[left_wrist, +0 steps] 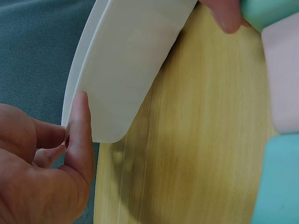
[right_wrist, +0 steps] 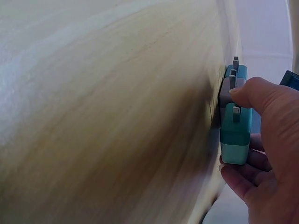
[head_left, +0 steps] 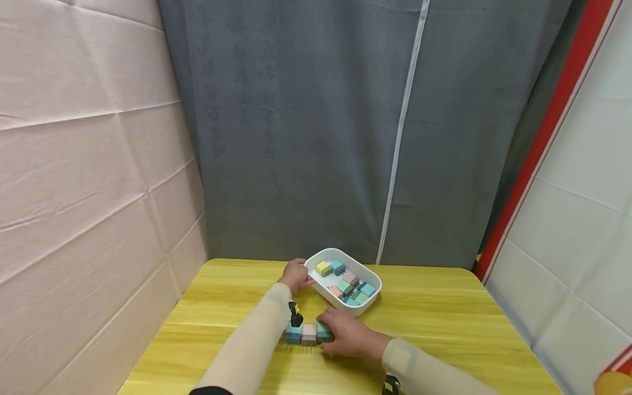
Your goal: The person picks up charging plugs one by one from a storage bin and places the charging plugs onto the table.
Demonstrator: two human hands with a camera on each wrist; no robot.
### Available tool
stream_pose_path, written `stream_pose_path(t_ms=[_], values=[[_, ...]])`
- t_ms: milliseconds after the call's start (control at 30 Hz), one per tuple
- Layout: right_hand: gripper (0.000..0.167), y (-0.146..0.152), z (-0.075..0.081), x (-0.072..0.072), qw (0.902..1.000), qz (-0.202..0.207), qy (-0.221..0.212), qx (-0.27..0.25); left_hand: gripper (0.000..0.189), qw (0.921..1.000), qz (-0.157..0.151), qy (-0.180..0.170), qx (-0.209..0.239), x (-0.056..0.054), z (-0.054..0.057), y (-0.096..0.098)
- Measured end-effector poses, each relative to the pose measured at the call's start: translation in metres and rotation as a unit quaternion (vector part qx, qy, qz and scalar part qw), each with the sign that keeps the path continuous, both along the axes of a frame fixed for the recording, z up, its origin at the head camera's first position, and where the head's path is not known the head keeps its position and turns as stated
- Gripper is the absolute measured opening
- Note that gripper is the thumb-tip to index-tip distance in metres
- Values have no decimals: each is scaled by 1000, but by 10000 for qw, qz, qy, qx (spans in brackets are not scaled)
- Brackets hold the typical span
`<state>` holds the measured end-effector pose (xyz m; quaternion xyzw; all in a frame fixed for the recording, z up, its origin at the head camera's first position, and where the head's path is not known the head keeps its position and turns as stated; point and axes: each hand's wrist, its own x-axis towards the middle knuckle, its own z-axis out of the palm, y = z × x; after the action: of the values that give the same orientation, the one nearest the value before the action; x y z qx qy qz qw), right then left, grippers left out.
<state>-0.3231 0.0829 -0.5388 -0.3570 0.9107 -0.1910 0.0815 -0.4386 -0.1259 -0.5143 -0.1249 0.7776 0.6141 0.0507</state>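
At the far left corner of a white plastic tub, my left hand pinches the rim between thumb and fingers. The left wrist view shows the tub's outer wall close up, tilted, beside the left hand. Nearer me, a blue, a pink and a green plug-like block stand side by side in a row. My right hand grips the green block at the row's right end, thumb on the side with flat metal prongs. Prongs on the row point towards me.
Inside the tub lie several similar blocks, among them a yellow one and a blue one. All stand on a yellow wood-grain table. A grey curtain hangs behind it, with pale cloth walls on both sides.
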Motion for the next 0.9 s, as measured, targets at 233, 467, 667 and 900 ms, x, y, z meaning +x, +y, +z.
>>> stream_pose_path(t_ms=[233, 467, 667, 900], values=[[61, 0, 0, 4, 9999, -1, -105, -40, 56, 9999, -89, 36, -46, 6, 2, 0], [58, 1, -2, 4, 10000, 18, -74, -49, 58, 10000, -52, 56, -45, 3, 1, 0], [57, 1, -5, 4, 10000, 41, -18, -50, 57, 10000, -24, 64, -39, -1, -2, 0], [57, 2, -8, 4, 10000, 40, 17, -36, 57, 10000, -34, 67, -46, 1, 0, 0]])
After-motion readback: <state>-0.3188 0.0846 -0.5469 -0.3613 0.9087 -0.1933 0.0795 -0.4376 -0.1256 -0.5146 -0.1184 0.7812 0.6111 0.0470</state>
